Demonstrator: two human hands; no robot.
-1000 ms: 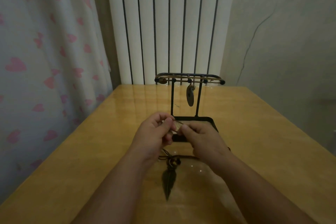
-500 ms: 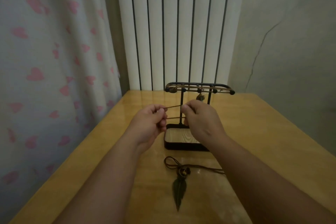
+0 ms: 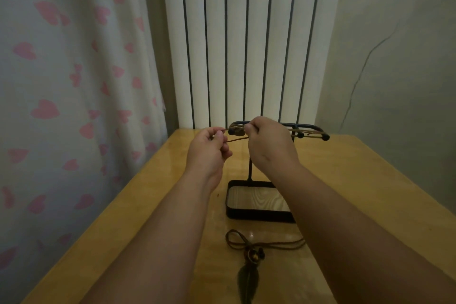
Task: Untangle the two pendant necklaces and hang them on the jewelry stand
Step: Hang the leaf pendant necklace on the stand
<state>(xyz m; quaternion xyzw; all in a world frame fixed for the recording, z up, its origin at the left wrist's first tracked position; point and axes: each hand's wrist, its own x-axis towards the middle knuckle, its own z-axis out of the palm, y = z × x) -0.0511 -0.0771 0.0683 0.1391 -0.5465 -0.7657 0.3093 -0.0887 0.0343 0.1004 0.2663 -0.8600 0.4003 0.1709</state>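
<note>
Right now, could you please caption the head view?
Left hand, right hand pinch cord at the jewelry stand; feather necklace on table.

Raised forward and close together, the left hand (image 3: 207, 149) and the right hand (image 3: 269, 143), fingers curled, each pinched the cord (image 3: 237, 140) running between them.

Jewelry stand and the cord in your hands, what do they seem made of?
Jewelry stand: thin black rods and tray rim, matte, likely painted metal; the tray floor shows pale wood grain, perhaps printed. Cord, pinched by left hand and right hand: thin, brown, probably leather or waxed cotton.
</note>
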